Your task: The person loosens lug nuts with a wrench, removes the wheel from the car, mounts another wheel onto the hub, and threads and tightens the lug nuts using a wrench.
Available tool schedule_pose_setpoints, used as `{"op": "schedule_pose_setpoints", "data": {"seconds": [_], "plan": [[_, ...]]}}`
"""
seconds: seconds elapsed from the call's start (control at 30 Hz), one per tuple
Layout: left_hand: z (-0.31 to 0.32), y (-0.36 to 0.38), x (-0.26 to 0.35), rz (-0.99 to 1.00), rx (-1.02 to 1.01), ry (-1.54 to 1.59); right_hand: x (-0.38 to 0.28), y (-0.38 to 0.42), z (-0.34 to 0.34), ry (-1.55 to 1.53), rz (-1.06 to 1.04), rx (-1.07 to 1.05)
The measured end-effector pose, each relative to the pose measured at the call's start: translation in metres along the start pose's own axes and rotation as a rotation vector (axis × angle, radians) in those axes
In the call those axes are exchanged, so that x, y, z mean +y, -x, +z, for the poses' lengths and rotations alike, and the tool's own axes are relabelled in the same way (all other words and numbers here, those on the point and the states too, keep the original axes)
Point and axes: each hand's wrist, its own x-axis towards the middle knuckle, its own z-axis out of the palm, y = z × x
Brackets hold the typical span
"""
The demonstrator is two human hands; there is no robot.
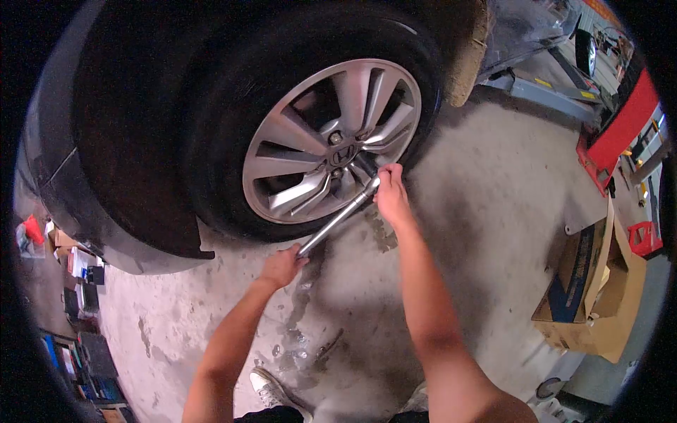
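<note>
In the head view, a long silver socket wrench (337, 220) slants up from my left hand to a car wheel. My left hand (282, 265) is closed round the handle's lower end. Higher up, my right hand (391, 192) is closed over the wrench's head. A dark socket (366, 166) reaches from that head into the wheel, at a lug position right of the centre cap; its tip is hidden. The silver alloy rim (282, 165) has a Honda cap (343, 155) and visible lug nuts (335, 138). Around it is a black tire (218, 169).
The dark car bumper (113, 243) overhangs on the left. An opened cardboard box (592, 296) stands on the right, below a red metal post (624, 130). Boxes and shelved items (88, 359) line the left edge. My shoe (268, 388) rests on the stained concrete floor (486, 204).
</note>
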Motion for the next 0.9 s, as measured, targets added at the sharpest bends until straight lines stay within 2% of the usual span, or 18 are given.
{"op": "schedule_pose_setpoints", "data": {"seconds": [0.07, 0.1, 0.13, 0.17, 0.23, 0.3, 0.33, 0.4, 0.43, 0.47, 0.53, 0.6, 0.67, 0.73, 0.8, 0.87, 0.9], "plan": [[0.038, -0.034, -0.015, 0.003, 0.039, 0.085, -0.022, 0.005, -0.004, -0.006, 0.111, 0.01], [0.053, -0.049, -0.023, 0.021, 0.069, 0.069, -0.023, 0.006, -0.006, 0.027, 0.098, 0.006], [0.049, -0.044, -0.015, 0.034, 0.095, 0.059, -0.031, 0.009, -0.008, 0.044, 0.095, -0.012], [0.039, -0.037, -0.017, 0.039, 0.021, 0.108, -0.04, 0.013, -0.009, -0.003, 0.139, -0.018], [0.007, -0.006, -0.017, 0.064, 0.035, 0.034, -0.036, 0.015, -0.009, -0.042, 0.188, -0.04], [-0.054, 0.041, -0.002, 0.091, 0.036, 0.027, -0.009, 0.004, -0.004, -0.271, 0.25, -0.026], [-0.09, 0.065, 0.008, 0.097, 0.049, 0.029, -0.014, 0.005, -0.006, -0.275, 0.246, -0.03], [-0.144, 0.106, 0.034, 0.091, 0.365, -0.083, -0.029, 0.008, -0.008, -0.577, 0.55, -0.053], [-0.174, 0.122, 0.054, 0.116, 0.467, -0.184, -0.034, 0.008, -0.009, -0.651, 0.605, -0.059], [-0.195, 0.131, 0.071, 0.138, 0.567, -0.283, -0.038, 0.009, -0.011, -0.648, 0.598, -0.066], [-0.206, 0.132, 0.089, 0.214, 0.565, -0.446, -0.039, 0.008, -0.015, -0.625, 0.573, -0.012], [-0.199, 0.135, 0.097, 0.263, 0.59, -0.412, -0.038, 0.004, -0.014, -0.61, 0.504, -0.01], [-0.181, 0.132, 0.082, 0.221, 0.461, -0.315, -0.036, 0.002, -0.011, -0.406, 0.36, 0.058], [-0.148, 0.107, 0.06, 0.093, 0.213, -0.303, -0.026, -0.002, -0.008, -0.324, 0.294, 0.003], [-0.099, 0.069, 0.028, 0.099, 0.035, -0.225, -0.027, 0.005, -0.001, -0.25, 0.222, 0.029], [-0.038, 0.02, 0.001, 0.154, -0.099, -0.15, -0.022, 0.007, -0.002, -0.289, 0.26, -0.018], [-0.017, 0.002, -0.001, 0.164, -0.096, -0.153, -0.023, 0.01, 0.001, -0.297, 0.269, -0.032]]}}
